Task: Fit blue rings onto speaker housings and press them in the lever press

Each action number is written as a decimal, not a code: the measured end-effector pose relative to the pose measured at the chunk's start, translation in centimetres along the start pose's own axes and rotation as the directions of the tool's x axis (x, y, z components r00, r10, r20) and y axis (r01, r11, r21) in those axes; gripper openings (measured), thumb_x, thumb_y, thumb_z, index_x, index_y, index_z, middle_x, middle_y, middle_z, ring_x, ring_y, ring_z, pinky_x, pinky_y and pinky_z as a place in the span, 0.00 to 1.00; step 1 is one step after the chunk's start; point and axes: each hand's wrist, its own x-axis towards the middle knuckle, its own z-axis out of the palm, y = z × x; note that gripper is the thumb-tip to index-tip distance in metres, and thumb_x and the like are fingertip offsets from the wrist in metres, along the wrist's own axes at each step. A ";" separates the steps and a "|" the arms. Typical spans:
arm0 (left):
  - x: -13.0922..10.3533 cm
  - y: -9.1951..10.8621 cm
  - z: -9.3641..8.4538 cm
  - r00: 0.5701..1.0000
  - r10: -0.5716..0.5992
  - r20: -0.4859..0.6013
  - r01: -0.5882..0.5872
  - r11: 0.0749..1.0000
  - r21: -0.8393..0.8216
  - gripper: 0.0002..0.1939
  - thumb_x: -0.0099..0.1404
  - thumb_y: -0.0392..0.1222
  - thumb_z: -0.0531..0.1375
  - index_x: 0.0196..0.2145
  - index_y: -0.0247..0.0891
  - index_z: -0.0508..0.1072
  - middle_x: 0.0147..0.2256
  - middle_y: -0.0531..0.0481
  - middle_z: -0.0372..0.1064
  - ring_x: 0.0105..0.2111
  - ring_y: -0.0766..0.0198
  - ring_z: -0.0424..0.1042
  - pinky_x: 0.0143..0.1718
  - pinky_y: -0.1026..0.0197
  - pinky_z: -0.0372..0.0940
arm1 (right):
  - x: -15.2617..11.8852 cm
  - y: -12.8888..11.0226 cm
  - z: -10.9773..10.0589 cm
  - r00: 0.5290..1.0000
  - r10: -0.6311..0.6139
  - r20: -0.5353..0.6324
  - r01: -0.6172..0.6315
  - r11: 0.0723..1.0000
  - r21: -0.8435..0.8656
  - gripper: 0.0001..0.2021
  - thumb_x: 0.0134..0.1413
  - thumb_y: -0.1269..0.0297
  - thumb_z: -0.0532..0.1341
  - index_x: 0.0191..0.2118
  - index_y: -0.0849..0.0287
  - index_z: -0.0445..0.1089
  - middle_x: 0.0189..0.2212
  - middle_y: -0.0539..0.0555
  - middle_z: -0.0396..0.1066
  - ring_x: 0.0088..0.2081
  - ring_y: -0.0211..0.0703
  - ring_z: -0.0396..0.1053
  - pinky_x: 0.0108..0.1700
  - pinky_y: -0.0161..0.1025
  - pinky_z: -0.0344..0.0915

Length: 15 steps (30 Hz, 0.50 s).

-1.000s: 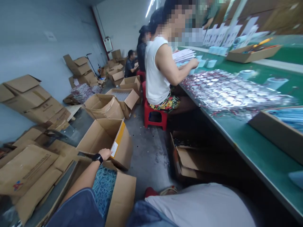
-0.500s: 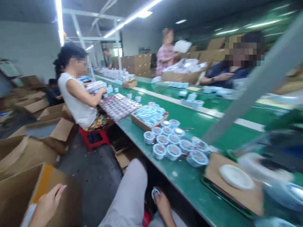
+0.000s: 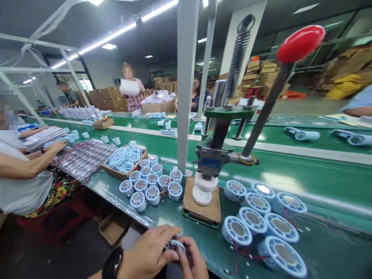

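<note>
Just off the bench's near edge, my two hands meet around a light blue plastic ring. My left hand, with a dark band at the wrist, curls over the ring from the left and covers much of it. From the right, my right hand grips its other side with thumb and fingers. Whether another part sits inside the ring is hidden by my fingers. Beyond my hands stands a hand press with a red-knobbed lever and white round pads above a brown board.
Light blue round housings with metal discs and thin red wires stand left and right of the press. A carton tray holds light blue rings. A grey post rises behind. A co-worker sits at the left.
My view has swung right, bringing the press into sight. My left hand, earlier empty above a carton, has joined my right hand at the light blue ring, now up by the bench edge.
</note>
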 end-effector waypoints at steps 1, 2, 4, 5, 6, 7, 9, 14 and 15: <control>-0.1 -0.1 0.5 1.000 -0.009 -0.013 0.009 1.000 -0.019 0.19 0.74 0.46 0.50 0.59 0.42 0.67 0.49 0.45 0.75 0.46 0.61 0.76 0.48 0.64 0.71 | 0.9 -1.4 -0.6 0.999 -0.042 -0.033 0.039 0.997 -0.066 0.12 0.67 0.59 0.51 0.41 0.57 0.70 0.35 0.54 0.72 0.37 0.37 0.73 0.41 0.29 0.70; -0.2 -0.5 0.8 0.998 -0.021 -0.054 0.020 1.000 -0.023 0.18 0.75 0.42 0.48 0.58 0.43 0.68 0.48 0.46 0.76 0.45 0.63 0.77 0.47 0.65 0.71 | 1.9 -2.5 -1.1 0.995 -0.085 -0.047 0.077 0.987 -0.142 0.11 0.67 0.62 0.51 0.43 0.57 0.70 0.38 0.55 0.71 0.40 0.38 0.72 0.42 0.30 0.70; -0.3 -1.8 1.1 0.981 -0.032 -0.193 0.038 0.999 0.029 0.18 0.75 0.38 0.46 0.56 0.43 0.70 0.46 0.48 0.77 0.43 0.65 0.78 0.46 0.67 0.72 | 4.0 -4.1 -1.3 0.984 -0.173 -0.045 0.150 0.937 -0.316 0.12 0.66 0.67 0.51 0.48 0.56 0.69 0.44 0.57 0.68 0.44 0.40 0.71 0.46 0.33 0.71; -0.3 -2.7 1.1 0.964 -0.019 -0.264 0.042 0.996 0.083 0.18 0.75 0.37 0.48 0.56 0.43 0.70 0.45 0.48 0.78 0.44 0.65 0.78 0.46 0.66 0.72 | 5.1 -4.4 -1.2 0.974 -0.216 -0.070 0.168 0.893 -0.418 0.15 0.64 0.70 0.50 0.51 0.55 0.68 0.46 0.58 0.67 0.46 0.42 0.70 0.48 0.36 0.71; -0.3 -3.6 1.1 0.948 0.003 -0.319 0.046 0.988 0.145 0.18 0.74 0.36 0.49 0.56 0.42 0.70 0.46 0.48 0.77 0.45 0.64 0.77 0.48 0.65 0.72 | 6.3 -4.5 -1.0 0.959 -0.262 -0.108 0.169 0.836 -0.522 0.18 0.62 0.72 0.50 0.55 0.55 0.66 0.49 0.59 0.66 0.49 0.45 0.69 0.50 0.41 0.71; -0.3 -4.5 1.2 0.936 0.031 -0.352 0.047 0.977 0.210 0.18 0.73 0.35 0.50 0.55 0.42 0.71 0.48 0.47 0.77 0.48 0.62 0.76 0.50 0.63 0.72 | 7.6 -4.4 -0.7 0.941 -0.307 -0.143 0.157 0.770 -0.619 0.22 0.60 0.74 0.50 0.58 0.54 0.64 0.51 0.60 0.64 0.51 0.48 0.67 0.52 0.46 0.70; -0.1 -6.0 1.6 0.936 0.079 -0.344 0.035 0.949 0.313 0.18 0.72 0.34 0.50 0.55 0.40 0.72 0.51 0.44 0.75 0.51 0.59 0.74 0.53 0.57 0.71 | 10.0 -4.0 -0.3 0.915 -0.366 -0.168 0.118 0.643 -0.757 0.25 0.57 0.77 0.51 0.59 0.55 0.63 0.54 0.64 0.61 0.55 0.55 0.63 0.54 0.54 0.67; 0.2 -7.7 3.3 0.983 0.029 -0.183 0.035 0.942 0.335 0.20 0.68 0.37 0.56 0.57 0.41 0.71 0.60 0.38 0.65 0.59 0.48 0.66 0.57 0.41 0.67 | 13.6 -4.0 0.1 0.953 -0.272 -0.136 0.033 0.537 -0.843 0.17 0.58 0.73 0.57 0.53 0.57 0.66 0.53 0.65 0.62 0.52 0.58 0.63 0.52 0.56 0.65; 0.1 -7.8 3.4 0.986 0.009 -0.167 0.043 0.951 0.306 0.21 0.68 0.37 0.57 0.58 0.41 0.70 0.61 0.38 0.64 0.60 0.47 0.64 0.57 0.39 0.66 | 13.8 -4.2 0.1 0.965 -0.228 -0.131 0.013 0.538 -0.843 0.15 0.58 0.72 0.58 0.51 0.57 0.67 0.50 0.64 0.63 0.50 0.56 0.64 0.52 0.55 0.65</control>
